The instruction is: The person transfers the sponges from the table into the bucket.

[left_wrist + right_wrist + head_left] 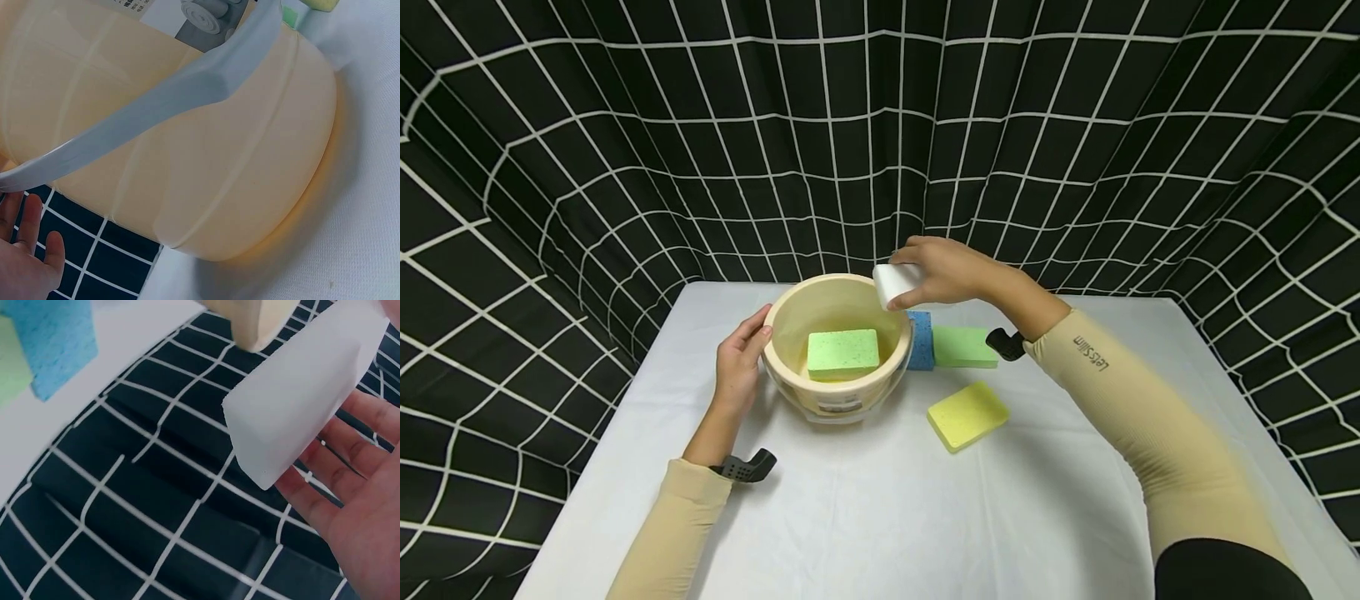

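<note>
A cream bucket [786,312] stands on the table, with a light green sponge [842,353] lying inside it. Against the bucket's left rim rests my left hand [741,367], its fingers fairly straight. In the left wrist view that hand [28,250] shows beside the bucket's wall [250,162], near its pale handle [156,103]. My right hand [951,271] holds a white sponge-like block [895,283] over the bucket's right rim. The right wrist view shows the white block [300,394] tilted, with the fingers of my right hand [356,481] along its side.
Just right of the bucket, a blue sponge [921,340] stands partly hidden beside another green sponge [964,347]. Nearer on the white tablecloth [880,517] lies a yellow sponge [968,416]. A black curtain with a white grid [880,133] surrounds the table's back and sides.
</note>
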`<state>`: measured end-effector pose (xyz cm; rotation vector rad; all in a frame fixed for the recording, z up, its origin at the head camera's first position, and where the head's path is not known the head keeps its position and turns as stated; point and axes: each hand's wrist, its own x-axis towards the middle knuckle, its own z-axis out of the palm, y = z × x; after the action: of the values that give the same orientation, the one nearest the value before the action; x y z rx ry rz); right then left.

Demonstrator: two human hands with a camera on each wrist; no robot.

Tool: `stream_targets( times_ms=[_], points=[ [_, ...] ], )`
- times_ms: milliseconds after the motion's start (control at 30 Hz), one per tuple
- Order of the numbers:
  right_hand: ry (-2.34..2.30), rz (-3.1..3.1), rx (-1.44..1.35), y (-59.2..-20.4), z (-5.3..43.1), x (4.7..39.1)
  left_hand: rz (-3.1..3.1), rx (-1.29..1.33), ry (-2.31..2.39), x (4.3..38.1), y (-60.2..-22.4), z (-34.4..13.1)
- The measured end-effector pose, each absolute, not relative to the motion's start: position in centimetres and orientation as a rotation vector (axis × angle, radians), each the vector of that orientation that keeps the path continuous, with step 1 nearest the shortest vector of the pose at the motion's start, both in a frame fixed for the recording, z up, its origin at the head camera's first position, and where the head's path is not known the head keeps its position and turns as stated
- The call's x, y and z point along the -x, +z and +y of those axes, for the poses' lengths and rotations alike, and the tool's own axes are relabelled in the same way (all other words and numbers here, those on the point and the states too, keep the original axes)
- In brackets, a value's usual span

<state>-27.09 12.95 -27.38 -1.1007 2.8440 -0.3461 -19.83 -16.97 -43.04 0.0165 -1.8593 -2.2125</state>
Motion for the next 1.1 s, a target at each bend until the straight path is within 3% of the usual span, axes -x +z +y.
stream_targets(
  times_ms=[533,1100],
  points=[
    [-0.366,2.769,1.156,-27.9,7.0,27.4,-1.856,0.003,-2.220,20.0,-43.2,-17.0],
    [-0.271,2.685,1.145,-31.0,3.0,26.8,-1.864,0.014,-2.208,19.9,-43.2,-17.2]
  ],
)
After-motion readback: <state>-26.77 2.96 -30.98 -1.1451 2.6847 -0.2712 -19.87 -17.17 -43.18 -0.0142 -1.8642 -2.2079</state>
